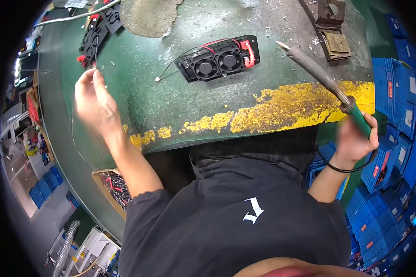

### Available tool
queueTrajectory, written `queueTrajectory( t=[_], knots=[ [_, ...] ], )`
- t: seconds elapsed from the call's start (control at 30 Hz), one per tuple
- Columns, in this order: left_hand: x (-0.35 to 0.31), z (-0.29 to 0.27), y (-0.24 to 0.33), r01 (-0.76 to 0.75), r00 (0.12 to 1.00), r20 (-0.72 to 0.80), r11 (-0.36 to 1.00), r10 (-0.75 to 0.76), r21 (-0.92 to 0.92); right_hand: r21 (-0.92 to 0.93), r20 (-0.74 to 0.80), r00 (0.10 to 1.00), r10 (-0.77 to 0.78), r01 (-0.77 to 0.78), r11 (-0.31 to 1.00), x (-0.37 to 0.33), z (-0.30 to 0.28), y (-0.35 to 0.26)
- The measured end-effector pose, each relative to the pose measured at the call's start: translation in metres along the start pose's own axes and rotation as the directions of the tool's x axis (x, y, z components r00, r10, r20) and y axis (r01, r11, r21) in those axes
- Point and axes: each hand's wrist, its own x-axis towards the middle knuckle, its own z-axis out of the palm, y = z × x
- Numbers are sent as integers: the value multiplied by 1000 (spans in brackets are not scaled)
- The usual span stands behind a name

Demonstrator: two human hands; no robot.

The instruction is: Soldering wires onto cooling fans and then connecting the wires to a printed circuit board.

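Note:
My right hand [354,138] grips the green handle of a soldering iron [313,69]. Its pointed tip slants up and left over the green bench, just right of the fan unit. Between the thumb and fingers of my left hand [96,104], a thin silvery solder wire [96,51] is pinched and sticks up from the fingertips. A black double-fan unit [217,60] lies on the bench between my hands, touched by neither. Red tubing and a connector are at its right end, and a thin lead with a small white plug trails off to the left.
More black fan units [93,39] with red parts lie at the back left. An iron stand with a yellowish sponge [336,42] sits at the back right. Beside my left arm is a box of leads [118,189]. Blue crates [393,87] are stacked at the right.

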Motion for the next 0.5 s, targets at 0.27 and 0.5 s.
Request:
queueTrajectory(
  t=[0.27,0.5],
  knots=[
    [-24,40,98,-662,724,211,747,657,-56,54,33,996,82,-83,995,26,13,13],
    [-21,71,87,-605,626,391,737,675,-303,21,197,978,72,-78,997,40,14,9]
  ],
)
